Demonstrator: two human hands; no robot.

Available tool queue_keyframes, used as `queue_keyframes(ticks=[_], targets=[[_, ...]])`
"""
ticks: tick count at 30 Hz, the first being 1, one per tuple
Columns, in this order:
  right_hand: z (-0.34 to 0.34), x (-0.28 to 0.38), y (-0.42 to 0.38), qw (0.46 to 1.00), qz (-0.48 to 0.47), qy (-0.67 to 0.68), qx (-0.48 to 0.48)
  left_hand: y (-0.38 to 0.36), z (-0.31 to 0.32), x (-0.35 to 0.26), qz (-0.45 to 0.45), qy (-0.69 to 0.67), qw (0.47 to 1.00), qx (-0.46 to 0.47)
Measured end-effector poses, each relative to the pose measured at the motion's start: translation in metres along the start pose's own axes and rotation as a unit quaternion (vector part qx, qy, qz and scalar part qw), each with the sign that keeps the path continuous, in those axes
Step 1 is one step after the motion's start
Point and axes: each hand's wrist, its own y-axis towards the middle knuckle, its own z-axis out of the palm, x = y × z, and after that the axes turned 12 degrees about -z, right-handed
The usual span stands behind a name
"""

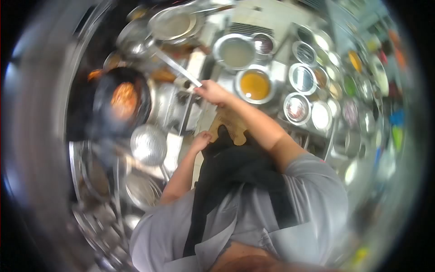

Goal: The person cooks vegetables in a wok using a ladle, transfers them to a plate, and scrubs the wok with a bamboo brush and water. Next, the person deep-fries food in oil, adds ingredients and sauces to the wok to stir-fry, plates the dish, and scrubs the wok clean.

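Observation:
My right hand (212, 92) is wrapped round the end of a long metal handle. This ladle (176, 67) reaches up and left over the stove, its head blurred among metal pans. Lower down, my left hand (202, 139) is held near the stove's front edge with its fingers curled; whether anything is in them I cannot make out. Left of both hands, a dark wok (144, 111) sits on the stove with orange-red food (123, 100) in it, and some steam blurs the view. A perforated round skimmer (148, 144) lies below the wok.
Ahead stand a pot of cloudy liquid (236, 52) and a pot of yellow-orange liquid (254, 86). Several round metal containers (303, 78) crowd the counter on the right. A strainer (171, 23) rests at the upper left. Stacked pans (140, 190) are at the lower left.

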Motion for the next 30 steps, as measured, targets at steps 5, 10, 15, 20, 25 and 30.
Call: queue_keyframes(ticks=[5,10,15,20,25,30], targets=[[-0.044,0.041,-0.113,0.999,-0.021,0.027,0.009,0.054,0.035,-0.062,0.092,0.114,0.983,0.113],[-0.057,-0.001,-0.277,0.948,-0.095,0.300,-0.052,0.064,0.112,-0.083,0.229,0.153,0.932,0.236],[-0.050,-0.020,-0.447,0.901,-0.211,0.063,-0.374,0.003,0.269,-0.130,0.257,0.209,0.885,0.326],[-0.039,-0.030,-0.587,0.864,-0.036,0.033,-0.502,-0.093,0.492,-0.184,0.457,0.186,0.787,0.370],[-0.033,-0.009,-0.676,0.795,0.072,0.198,-0.569,-0.152,0.706,-0.210,0.427,0.386,0.809,0.121],[-0.040,-0.008,-0.714,0.742,0.084,0.326,-0.580,-0.183,0.707,-0.207,0.472,0.484,0.717,0.166]])
